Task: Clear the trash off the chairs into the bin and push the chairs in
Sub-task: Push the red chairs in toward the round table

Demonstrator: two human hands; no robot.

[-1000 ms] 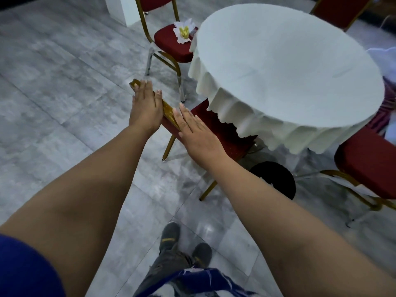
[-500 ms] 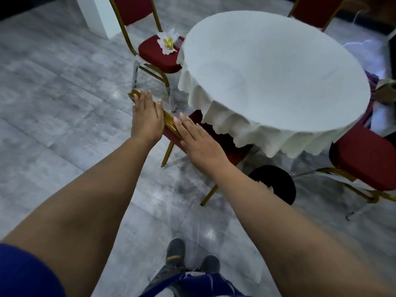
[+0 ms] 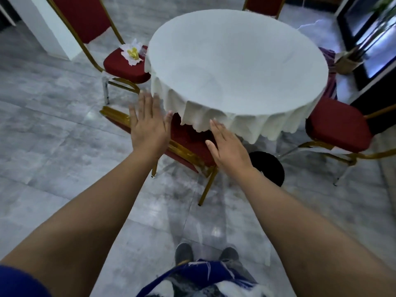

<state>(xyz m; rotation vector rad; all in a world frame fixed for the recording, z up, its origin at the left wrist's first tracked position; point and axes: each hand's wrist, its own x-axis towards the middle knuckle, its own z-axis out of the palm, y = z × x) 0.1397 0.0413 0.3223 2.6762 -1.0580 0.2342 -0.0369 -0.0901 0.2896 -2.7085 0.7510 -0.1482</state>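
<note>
At the near edge of a round table [image 3: 235,61], a person is standing with both arms stretched over a red chair [image 3: 188,138] that is sitting partly tucked beneath the hanging cloth. The chair's padded seat is showing a nubby crimson fabric, and its gold-painted metal frame is catching the light along the top rail of the backrest, which is running from lower right to upper left under the arms. The left hand [image 3: 147,125] is lying flat and spread, fingers extended, over the top rail; the right hand [image 3: 227,144] is likewise flat and unclenched, fingers together, over the rail's other end, and whether either palm is pressing down cannot be told. The white tablecloth [image 3: 214,116] is draping in soft scalloped folds just ahead of the fingertips. On a second red chair [image 3: 128,69], standing farther left and pulled out from the table, a crumpled white paper wrapper with something yellow inside [image 3: 132,52] is lying on the seat. A round black bin [image 3: 267,168] is sitting on the glossy grey stone-tiled floor [image 3: 53,136] under the table, just right of the right wrist. A third red chair [image 3: 338,125] is standing at the right.
</note>
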